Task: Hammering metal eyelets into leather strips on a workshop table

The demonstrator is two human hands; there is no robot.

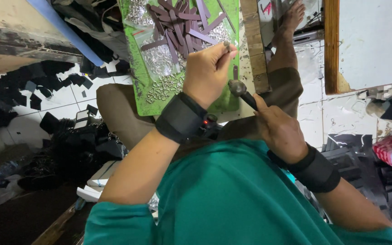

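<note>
My left hand [207, 68] pinches a thin metal punch [227, 45] upright over a green cutting mat [138, 54]. My right hand [278, 129] grips the black handle of a small hammer [239, 88], its steel head just below and right of the left fist. On the mat lie several dark purple strips [180, 22] and heaps of small silver rings [164, 86], some in clear bags. Black wrist bands sit on both forearms. One purple strip [235, 71] lies by the mat's right edge next to the hammer head.
The mat rests on a wooden board [252, 41] across my lap. Black scraps [46, 84] litter the tiled floor on the left. A wooden-edged white table [368, 41] stands to the right, and a bare foot [291, 18] is beyond the board.
</note>
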